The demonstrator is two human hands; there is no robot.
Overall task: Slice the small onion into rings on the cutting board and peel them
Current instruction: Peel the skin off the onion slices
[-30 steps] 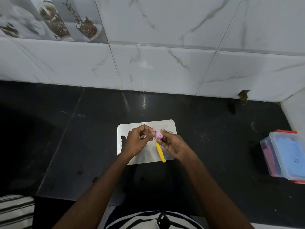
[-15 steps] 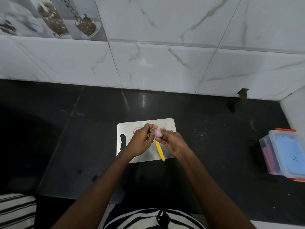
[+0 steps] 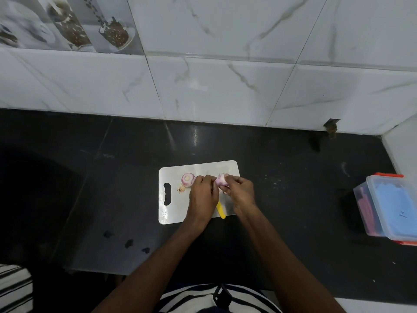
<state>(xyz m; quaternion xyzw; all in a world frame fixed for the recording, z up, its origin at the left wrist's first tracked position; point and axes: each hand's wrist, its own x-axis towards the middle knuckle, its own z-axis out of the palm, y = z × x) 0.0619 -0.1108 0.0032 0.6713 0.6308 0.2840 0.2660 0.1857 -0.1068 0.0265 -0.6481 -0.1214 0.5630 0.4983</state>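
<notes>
Dim, soft light; a glare streak on the dark tabletop (image 3: 195, 136) near its back edge; wide-angle bending toward the corners; slight blur.

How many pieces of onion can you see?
2. One round purple-and-white onion slice lies on the white cutting board; one pinkish onion piece is pinched between both hands. More may hide beneath the hands.
</notes>
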